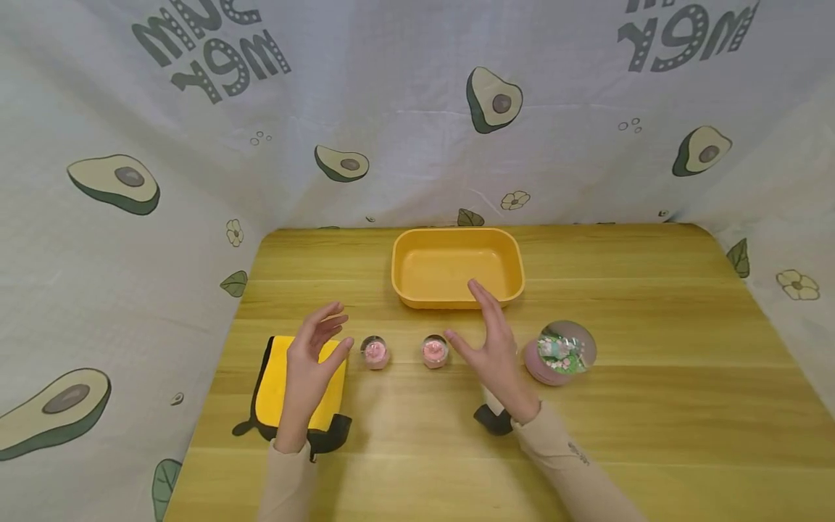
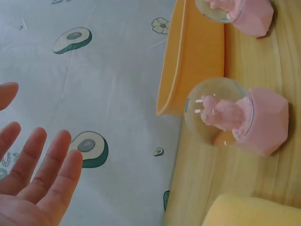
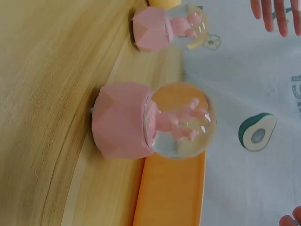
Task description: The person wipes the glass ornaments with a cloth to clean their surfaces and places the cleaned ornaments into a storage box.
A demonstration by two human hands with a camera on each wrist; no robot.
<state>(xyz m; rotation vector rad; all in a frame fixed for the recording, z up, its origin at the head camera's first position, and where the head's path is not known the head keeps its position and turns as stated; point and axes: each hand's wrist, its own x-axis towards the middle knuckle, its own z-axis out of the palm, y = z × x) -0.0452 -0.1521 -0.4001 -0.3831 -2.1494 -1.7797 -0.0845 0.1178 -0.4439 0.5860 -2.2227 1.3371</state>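
Both hands hover apart above the table, fingers spread and loosely bent, holding nothing. My left hand (image 1: 312, 362) is over a yellow cloth (image 1: 269, 395) with black edging. Nearest its thumb stands a small snow globe (image 1: 375, 353) with a pink faceted base (image 2: 269, 121) and a pink figure inside. A matching second snow globe (image 1: 434, 351) stands to the right, close to the thumb of my right hand (image 1: 493, 355); its pink base (image 3: 121, 121) fills the right wrist view's middle. Right of that hand lies a larger snow globe (image 1: 559, 353), tipped on its side or leaning.
An orange rectangular bin (image 1: 457, 299) stands at the back of the wooden table (image 1: 659, 326). Beneath the right wrist is a black and white item (image 1: 493, 419), mostly hidden. A white curtain (image 1: 404, 87) printed with avocados hangs behind and along both sides.
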